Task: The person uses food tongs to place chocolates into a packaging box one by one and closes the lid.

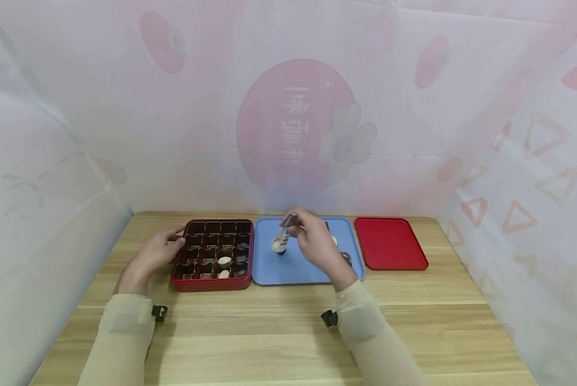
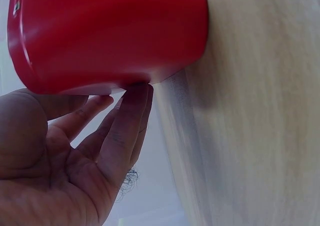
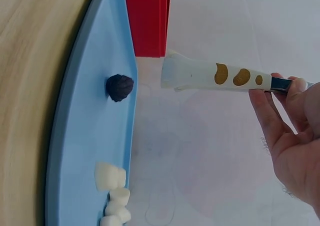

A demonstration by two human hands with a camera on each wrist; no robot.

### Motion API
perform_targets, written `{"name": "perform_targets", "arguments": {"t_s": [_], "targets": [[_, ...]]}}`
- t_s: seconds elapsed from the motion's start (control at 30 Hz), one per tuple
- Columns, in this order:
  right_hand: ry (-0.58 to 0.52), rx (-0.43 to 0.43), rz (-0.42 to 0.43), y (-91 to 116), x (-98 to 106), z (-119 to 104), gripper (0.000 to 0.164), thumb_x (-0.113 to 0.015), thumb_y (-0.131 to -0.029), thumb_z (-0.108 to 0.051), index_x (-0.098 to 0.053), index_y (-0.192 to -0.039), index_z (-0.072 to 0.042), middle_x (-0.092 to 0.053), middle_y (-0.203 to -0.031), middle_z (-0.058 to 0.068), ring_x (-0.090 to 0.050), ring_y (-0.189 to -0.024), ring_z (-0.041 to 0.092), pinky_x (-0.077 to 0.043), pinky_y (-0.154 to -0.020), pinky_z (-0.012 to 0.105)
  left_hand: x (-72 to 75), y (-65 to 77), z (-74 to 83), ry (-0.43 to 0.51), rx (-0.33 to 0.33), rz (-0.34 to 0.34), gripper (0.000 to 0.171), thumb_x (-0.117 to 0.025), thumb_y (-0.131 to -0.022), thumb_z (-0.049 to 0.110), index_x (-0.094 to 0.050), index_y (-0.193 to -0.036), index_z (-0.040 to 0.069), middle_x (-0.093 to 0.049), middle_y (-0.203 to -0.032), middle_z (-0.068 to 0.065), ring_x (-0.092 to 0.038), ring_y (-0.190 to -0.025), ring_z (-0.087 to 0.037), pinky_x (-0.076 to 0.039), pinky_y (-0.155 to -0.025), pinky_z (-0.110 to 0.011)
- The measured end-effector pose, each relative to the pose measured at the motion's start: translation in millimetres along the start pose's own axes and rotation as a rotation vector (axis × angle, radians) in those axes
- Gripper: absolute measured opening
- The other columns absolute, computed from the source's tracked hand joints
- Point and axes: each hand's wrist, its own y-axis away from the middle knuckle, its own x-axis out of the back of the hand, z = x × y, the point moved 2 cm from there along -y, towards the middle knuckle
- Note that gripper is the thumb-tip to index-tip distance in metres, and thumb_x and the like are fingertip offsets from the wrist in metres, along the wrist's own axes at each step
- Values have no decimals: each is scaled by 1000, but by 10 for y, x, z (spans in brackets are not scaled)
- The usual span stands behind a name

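pinching tongs [image 3: 205, 74], r fingers [image 3: 265, 117]; backdrop txt [image 1: 293, 127] blurry

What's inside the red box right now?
A brown divider holds two white pieces in the two nearest rows, with dark pieces in the rightmost column; their exact number is hard to tell. The divider covers the floor of the box.
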Motion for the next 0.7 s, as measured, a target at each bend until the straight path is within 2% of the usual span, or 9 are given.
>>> {"name": "perform_targets", "arguments": {"t_s": [0.17, 0.4, 0.53, 0.7], "targets": [[-2, 31, 28, -53, -86, -84, 20, -56, -108, -7, -66, -117, -22, -72, -109, -3, -72, -102, 11, -64, -90, 26, -4, -5, -4, -27, -11, 13, 57, -46, -113, 21, -31, -164, 1, -51, -147, -42, -74, -110, -40, -65, -85, -41], [8, 59, 54, -129, -256, -226, 22, -55, -108, -7, -66, -118, -23, -72, -109, -5, -72, -102, 12, -62, -80, 27, -5, -13, -28, -63, -15, 21, 56, -46, -113, 22, -32, -164, 3, -53, -148, -41, -69, -119, -46, -61, -97, -54], [-4, 102, 76, -182, -397, -290, 21, -57, -107, -4, -66, -118, -19, -73, -111, -3, -74, -108, 15, -63, -84, 24, -3, -17, -33, -70, -12, 24, 56, -46, -113, 23, -32, -164, 3, -53, -148, -40, -68, -121, -47, -58, -101, -58], [-1, 132, 97, -241, -565, -353, 21, -60, -105, -3, -68, -118, -18, -75, -114, -2, -74, -110, 15, -63, -90, 24, -5, -24, -27, -51, -17, 19, 56, -46, -113, 22, -32, -164, 1, -52, -148, -41, -71, -118, -46, -60, -98, -54]]}}
